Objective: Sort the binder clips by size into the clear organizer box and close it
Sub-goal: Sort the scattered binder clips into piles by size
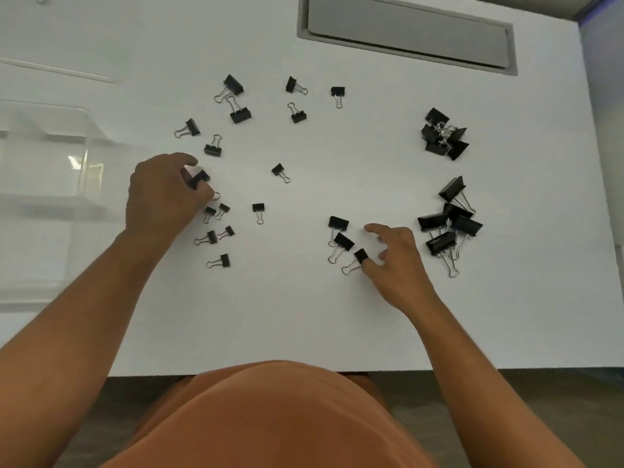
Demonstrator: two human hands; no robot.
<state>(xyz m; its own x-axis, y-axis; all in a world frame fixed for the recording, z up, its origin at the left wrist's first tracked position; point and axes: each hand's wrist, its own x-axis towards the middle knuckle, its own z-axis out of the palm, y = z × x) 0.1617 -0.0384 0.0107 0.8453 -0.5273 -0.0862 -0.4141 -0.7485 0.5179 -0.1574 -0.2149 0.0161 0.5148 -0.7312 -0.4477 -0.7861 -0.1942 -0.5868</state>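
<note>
Both hands: left (162, 194) pinching clip (199, 179), right (395, 261) touching another (361, 255).

Binder clips: all matte black bodies with silver wire handles, no pattern. Same colours across the scattered small binder clips (258, 208) at centre, the large clip heap (450, 224) at 3 o'clock, and the medium clip heap (444, 135) at 2 o'clock. Table (304, 315): plain white, no pattern. Organizer box (44, 157) at 9 o'clock: clear, colourless, with white glare on its walls. Recessed cable hatch (407, 30) at 1 o'clock: light grey with a darker grey frame. Shirt (277, 420) at 6 o'clock: plain orange. Floor (506, 393) below table edge: dark grey-brown.
</note>
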